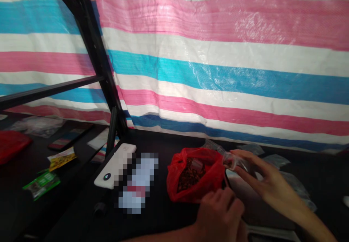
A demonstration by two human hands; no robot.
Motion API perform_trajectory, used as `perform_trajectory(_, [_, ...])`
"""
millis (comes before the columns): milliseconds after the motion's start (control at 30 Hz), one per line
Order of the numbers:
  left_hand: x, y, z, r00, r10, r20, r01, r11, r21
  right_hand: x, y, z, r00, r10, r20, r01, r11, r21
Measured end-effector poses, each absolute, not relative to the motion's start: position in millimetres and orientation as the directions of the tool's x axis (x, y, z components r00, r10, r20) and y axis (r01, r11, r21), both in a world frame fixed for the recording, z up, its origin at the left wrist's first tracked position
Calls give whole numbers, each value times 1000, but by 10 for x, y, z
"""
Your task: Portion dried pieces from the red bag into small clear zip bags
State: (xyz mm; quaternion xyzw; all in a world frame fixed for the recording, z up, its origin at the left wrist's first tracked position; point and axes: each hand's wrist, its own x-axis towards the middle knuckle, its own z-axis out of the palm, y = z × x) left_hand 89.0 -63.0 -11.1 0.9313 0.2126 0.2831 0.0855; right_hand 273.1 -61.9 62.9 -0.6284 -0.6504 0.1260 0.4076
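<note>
A red plastic bag [174, 184] stands with its mouth wide, full of small dark brown pieces [188, 178] that look like beans or seeds. On top of them lies a small clear plastic piece [196, 164]. My right hand [259, 173], at the bag's right side, pinches a small clear plastic bag [236, 161] with a few brown bits in it. In front of the red bag's near right edge is my left hand [220, 213], its fingers curled closed. What those fingers hold, if anything, is hidden.
Flat clear bags [297, 187] lie to the right. A white power bank [117, 165] and a blurred-out packet [140, 184] lie left of the red bag. Farther left are a black metal post [100, 60], green [42, 184] and yellow [62, 158] packets. Behind hangs a striped plastic sheet [218, 60].
</note>
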Motion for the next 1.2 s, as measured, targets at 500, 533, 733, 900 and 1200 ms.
perform_trajectory(500, [912, -553, -237, 678, 618, 399, 486, -783, 388, 3312, -1168, 226, 238, 912, 333, 756, 41, -653])
perform_trajectory(533, [918, -558, -265, 679, 605, 416, 480, -794, 373, 3339, -1170, 216, 253, 903, 348, 757, 40, -652])
perform_trajectory(733, [910, -493, -49, 683, 461, 566, 457, -875, 161, 3472, -1167, 158, 249, 891, 380, 787, 42, -616])
perform_trajectory(900, [646, -83, 776, 670, 699, 250, 687, -712, 147, 3435, -1156, 106, 254, 882, 397, 797, 41, -602])
perform_trajectory(1200, [637, -175, 688, 715, 503, 486, 533, -842, 88, 3356, -1088, 54, 122, 925, 359, 872, 72, -484])
